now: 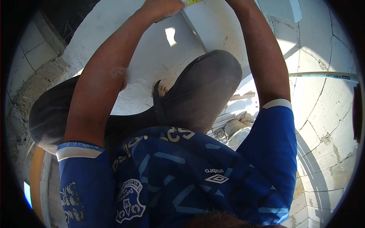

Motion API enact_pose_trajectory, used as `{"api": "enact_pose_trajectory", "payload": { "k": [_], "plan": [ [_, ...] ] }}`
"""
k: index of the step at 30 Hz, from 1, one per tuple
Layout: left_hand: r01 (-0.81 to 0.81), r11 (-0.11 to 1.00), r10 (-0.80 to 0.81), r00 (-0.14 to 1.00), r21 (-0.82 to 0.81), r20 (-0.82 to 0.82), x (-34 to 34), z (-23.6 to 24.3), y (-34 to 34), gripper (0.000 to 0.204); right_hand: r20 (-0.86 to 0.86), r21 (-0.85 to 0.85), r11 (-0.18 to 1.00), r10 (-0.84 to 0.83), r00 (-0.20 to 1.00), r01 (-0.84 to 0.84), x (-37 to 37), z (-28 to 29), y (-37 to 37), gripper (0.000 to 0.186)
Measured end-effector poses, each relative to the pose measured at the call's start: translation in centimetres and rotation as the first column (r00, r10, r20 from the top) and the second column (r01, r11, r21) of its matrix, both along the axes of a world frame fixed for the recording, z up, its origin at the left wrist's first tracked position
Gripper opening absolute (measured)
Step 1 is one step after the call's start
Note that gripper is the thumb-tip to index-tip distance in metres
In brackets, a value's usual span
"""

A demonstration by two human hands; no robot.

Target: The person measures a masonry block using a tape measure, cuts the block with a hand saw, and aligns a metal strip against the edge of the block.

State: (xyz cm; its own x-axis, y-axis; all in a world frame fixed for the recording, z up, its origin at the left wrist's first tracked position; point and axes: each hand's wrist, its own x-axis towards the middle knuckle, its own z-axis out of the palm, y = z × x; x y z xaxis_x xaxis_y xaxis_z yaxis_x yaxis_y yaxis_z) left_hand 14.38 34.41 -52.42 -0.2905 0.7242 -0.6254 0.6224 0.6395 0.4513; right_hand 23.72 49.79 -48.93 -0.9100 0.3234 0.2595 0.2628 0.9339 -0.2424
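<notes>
My left hand (165, 8) is at the top centre, closed on a yellow tape measure (192, 3) that runs rightward out of view. Its lower fingers hang over a pale white panel (210, 26) with a raised edge. My right forearm (258, 45) reaches up to the top edge, where the hand is cut off. The white surface (140, 68) beneath my arms carries a small patch of sunlight. My bent legs (205, 87) and a sandalled foot (162, 89) rest on or beside it.
A long narrow strip (323, 75) crosses the right side by a wall of pale blocks (319, 148). A light round container (235, 129) sits among rubble beside my right leg. A wooden plank (38, 171) stands at lower left, and rough concrete edging (49, 68) borders a dark opening.
</notes>
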Motion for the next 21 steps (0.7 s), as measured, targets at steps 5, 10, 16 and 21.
{"api": "enact_pose_trajectory", "payload": {
  "k": [5, 10, 16, 21],
  "plan": [
    [0.095, 0.995, -0.095, 0.995, -0.027, -0.014, 0.0, -2.3, -0.3, 0.053, -0.043, -0.176, 0.822, -0.556, 0.83, 0.541, 11.0, 0.1, 2.7, 0.02],
    [0.111, 0.993, -0.111, 0.994, -0.039, 0.009, 1.3, 0.6, -1.1, 0.048, 0.044, -0.302, 0.269, -0.954, 0.296, 0.914, 24.4, -5.5, -2.2, 0.03],
    [-0.062, 0.997, 0.049, 0.97, 0.047, 0.239, 5.3, 2.5, -2.5, 0.046, 0.055, -0.311, 0.077, -0.994, 0.099, 0.947, 26.9, -8.8, -4.9, 0.027],
    [-0.317, 0.93, 0.367, 0.792, -0.186, 0.488, 5.7, -0.2, -3.9, 0.032, 0.071, -0.392, 0.051, -0.994, 0.085, 0.919, 26.1, -8.3, -5.0, 0.025]
  ]
}}
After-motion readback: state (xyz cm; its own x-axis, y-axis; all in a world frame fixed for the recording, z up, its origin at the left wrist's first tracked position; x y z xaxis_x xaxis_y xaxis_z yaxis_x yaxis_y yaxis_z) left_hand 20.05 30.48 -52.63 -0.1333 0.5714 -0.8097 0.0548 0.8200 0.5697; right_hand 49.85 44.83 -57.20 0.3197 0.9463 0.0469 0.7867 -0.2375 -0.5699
